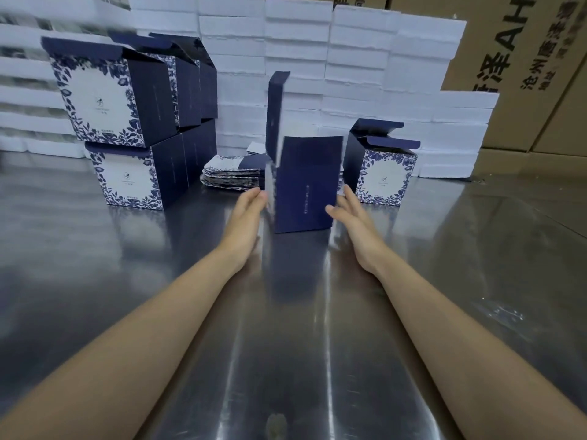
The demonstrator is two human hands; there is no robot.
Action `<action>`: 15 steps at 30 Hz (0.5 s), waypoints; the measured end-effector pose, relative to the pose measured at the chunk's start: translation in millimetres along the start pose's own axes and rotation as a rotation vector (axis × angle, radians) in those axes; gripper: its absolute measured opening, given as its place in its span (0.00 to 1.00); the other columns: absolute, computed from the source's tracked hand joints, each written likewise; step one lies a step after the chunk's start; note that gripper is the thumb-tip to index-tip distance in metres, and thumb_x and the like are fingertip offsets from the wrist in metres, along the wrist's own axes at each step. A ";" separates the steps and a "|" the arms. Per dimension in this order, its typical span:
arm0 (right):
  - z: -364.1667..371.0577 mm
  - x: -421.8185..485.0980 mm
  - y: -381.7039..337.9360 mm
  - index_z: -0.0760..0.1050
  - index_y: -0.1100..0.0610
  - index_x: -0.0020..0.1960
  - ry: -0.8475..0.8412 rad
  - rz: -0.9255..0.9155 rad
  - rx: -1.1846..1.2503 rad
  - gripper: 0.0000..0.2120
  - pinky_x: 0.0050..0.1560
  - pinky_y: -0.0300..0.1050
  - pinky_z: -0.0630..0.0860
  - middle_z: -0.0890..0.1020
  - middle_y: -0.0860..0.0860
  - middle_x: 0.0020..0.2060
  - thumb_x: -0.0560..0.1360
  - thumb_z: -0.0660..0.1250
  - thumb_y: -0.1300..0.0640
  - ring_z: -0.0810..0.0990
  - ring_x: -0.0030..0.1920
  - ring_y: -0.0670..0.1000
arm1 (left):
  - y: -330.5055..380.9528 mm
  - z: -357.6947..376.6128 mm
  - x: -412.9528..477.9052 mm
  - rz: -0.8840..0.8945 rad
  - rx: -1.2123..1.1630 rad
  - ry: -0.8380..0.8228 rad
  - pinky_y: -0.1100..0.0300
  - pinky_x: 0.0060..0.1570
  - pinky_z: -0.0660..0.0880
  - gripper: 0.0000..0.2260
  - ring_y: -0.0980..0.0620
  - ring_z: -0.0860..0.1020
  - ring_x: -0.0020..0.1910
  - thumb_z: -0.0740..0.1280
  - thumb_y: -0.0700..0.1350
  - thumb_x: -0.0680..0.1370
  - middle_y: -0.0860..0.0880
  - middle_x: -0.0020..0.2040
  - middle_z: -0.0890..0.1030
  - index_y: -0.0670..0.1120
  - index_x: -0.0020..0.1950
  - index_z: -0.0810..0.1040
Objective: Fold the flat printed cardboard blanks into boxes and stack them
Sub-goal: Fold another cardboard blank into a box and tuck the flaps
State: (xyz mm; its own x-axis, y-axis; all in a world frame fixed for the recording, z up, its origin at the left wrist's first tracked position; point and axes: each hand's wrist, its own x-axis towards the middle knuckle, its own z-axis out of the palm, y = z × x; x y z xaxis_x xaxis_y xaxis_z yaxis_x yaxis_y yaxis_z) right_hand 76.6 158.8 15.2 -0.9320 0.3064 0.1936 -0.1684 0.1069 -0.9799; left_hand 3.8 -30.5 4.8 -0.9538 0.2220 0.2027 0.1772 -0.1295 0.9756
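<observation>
A navy box [306, 185] stands upright on the steel table [95, 281] in the middle, its lid flap [277, 109] raised straight up. My left hand [249, 211] lies flat against its left side, fingers straight. My right hand [349, 211] is at its right side, fingers straight and thumb touching the front face. Behind the box lies a pile of flat printed blanks [233, 174]. Folded blue-and-white floral boxes are stacked at the left [127, 122], and another folded box [382, 171] stands at the right.
White foam boxes [349, 58] form a wall along the back of the table. Brown cartons [524, 58] with printed characters stand at the far right.
</observation>
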 end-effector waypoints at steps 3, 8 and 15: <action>5.3 -6.8 -4.8 0.70 0.54 0.68 0.037 -0.137 -0.022 0.16 0.52 0.31 0.72 0.83 0.51 0.49 0.81 0.61 0.57 0.80 0.46 0.38 | -3.8 -2.4 7.1 -0.026 -0.014 -0.018 0.58 0.68 0.65 0.21 0.57 0.70 0.69 0.55 0.57 0.83 0.56 0.69 0.73 0.51 0.73 0.67; 14.9 -8.6 -3.9 0.78 0.55 0.47 0.253 -0.302 -0.100 0.07 0.44 0.39 0.72 0.77 0.47 0.34 0.78 0.64 0.64 0.74 0.36 0.43 | 5.6 -9.3 3.6 0.060 0.020 0.343 0.61 0.65 0.62 0.18 0.57 0.69 0.63 0.54 0.52 0.84 0.51 0.69 0.69 0.48 0.71 0.68; 10.8 -5.6 -1.8 0.65 0.49 0.70 0.203 -0.230 0.056 0.20 0.62 0.40 0.73 0.76 0.45 0.59 0.80 0.63 0.53 0.76 0.59 0.43 | 17.7 -2.1 -3.5 0.062 -0.199 0.108 0.56 0.65 0.70 0.20 0.54 0.76 0.62 0.49 0.51 0.85 0.47 0.65 0.77 0.42 0.67 0.73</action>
State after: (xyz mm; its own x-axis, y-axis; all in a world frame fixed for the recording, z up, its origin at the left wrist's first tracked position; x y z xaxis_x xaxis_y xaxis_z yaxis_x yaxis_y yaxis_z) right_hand 78.6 146.7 15.3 -0.7849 0.4639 0.4107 -0.3901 0.1451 -0.9093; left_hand 9.8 -35.5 21.2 -0.9648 0.1044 0.2415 0.1955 -0.3300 0.9235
